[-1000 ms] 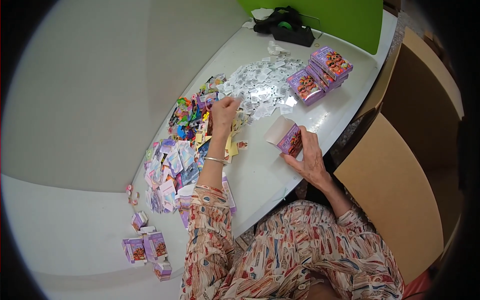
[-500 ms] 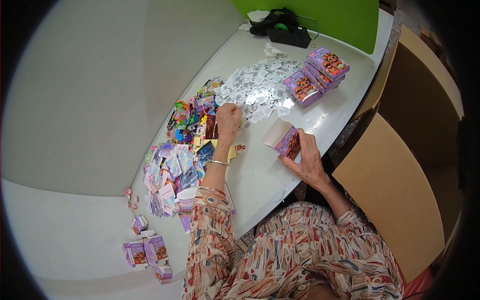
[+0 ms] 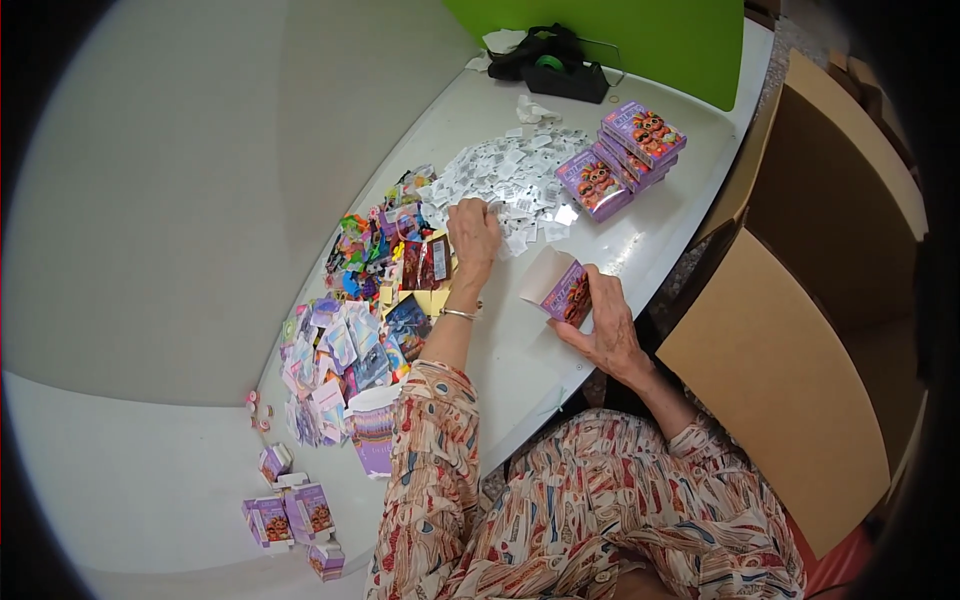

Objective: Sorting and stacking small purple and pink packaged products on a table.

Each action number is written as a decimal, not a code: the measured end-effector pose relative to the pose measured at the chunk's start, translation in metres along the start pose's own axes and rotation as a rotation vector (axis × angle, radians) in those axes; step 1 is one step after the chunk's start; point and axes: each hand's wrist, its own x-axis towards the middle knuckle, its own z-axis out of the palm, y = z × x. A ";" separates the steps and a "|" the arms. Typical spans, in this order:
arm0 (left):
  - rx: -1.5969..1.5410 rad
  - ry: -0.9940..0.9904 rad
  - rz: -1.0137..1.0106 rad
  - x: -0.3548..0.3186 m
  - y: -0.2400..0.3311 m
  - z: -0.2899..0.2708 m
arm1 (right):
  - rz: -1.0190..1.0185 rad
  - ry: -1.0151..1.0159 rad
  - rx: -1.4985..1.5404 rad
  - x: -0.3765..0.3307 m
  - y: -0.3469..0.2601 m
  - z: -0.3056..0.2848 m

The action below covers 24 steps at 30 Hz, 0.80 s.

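My right hand [image 3: 614,325] grips a small purple box [image 3: 566,293] with cartoon figures on it. Its white flap stands up, and the thumb and fingers clasp its sides. My left hand [image 3: 474,240] is at the near left edge of a heap of small white printed slips [image 3: 515,175]. Its fingers are bent and drawn together over the slips; whatever is between the fingertips is hidden. Just left of that hand lie dark red packets [image 3: 425,262] and a pile of small colourful plastic toys [image 3: 362,245]. A dark blue card [image 3: 408,325] lies by the wrist.
Several filled-looking purple boxes [image 3: 640,135] are stacked at the far right. Glossy cards [image 3: 335,360] and flat purple cartons [image 3: 373,440] lie at the left, with smaller boxes [image 3: 305,510] beyond. A black tape dispenser [image 3: 580,80] stands behind. An open cardboard carton [image 3: 770,390] adjoins the table.
My left hand has shifted slightly to the right across the edge of the slips, uncovering more of the dark red packets. My right hand keeps hold of the box.
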 end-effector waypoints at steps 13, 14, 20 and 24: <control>-0.465 -0.110 -0.325 0.015 -0.006 -0.036 | -0.011 0.015 -0.028 0.001 0.003 -0.002; -0.477 -0.149 -0.341 0.017 -0.004 -0.037 | -0.018 0.027 -0.038 0.002 0.004 -0.002; -0.048 -0.038 0.141 0.004 0.010 -0.010 | -0.024 0.036 -0.032 0.002 0.004 0.003; -0.055 0.010 0.086 0.003 0.003 -0.001 | -0.015 0.020 -0.009 0.001 -0.001 0.000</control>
